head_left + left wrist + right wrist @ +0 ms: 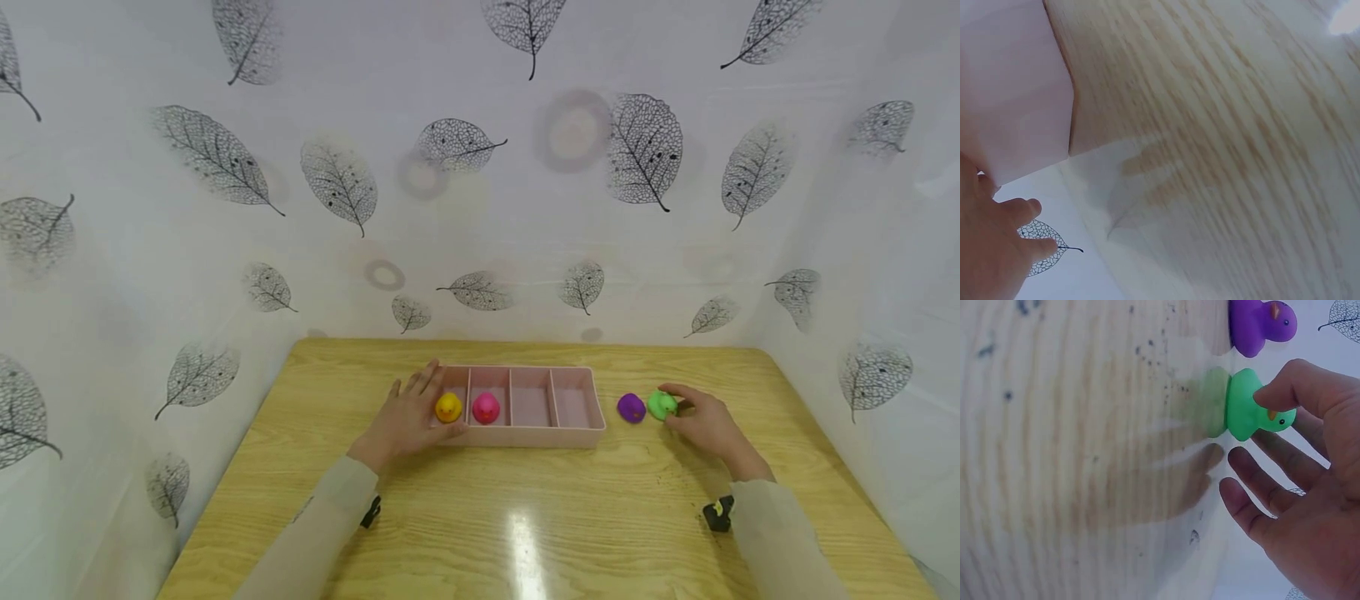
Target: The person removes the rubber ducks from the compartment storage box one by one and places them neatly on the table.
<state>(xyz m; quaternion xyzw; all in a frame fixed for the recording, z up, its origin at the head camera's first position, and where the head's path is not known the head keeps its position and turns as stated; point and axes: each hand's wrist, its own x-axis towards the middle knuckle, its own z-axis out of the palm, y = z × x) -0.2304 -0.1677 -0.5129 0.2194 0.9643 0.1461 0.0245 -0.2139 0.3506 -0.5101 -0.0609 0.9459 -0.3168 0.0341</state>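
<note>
A pale pink tray (525,437) with several compartments sits on the table. My left hand (405,421) rests against its left end, thumb along the front rim and fingers stretched toward the rear corner. A yellow rubber duck (448,407) is in the leftmost compartment, and a pink rubber duck (486,408) is in the one beside it. Right of the tray, my right hand (708,425) pinches a green rubber duck (1244,406) between thumb and forefinger, its other fingers spread. The green duck's base is at the tabletop. A purple rubber duck (1254,325) stands just left of it.
The wood-grain table (465,517) carries a bright glare near its front. A white sheet printed with leaf skeletons (480,225) hangs behind it and at both sides. Small dark marks dot the table near my right hand.
</note>
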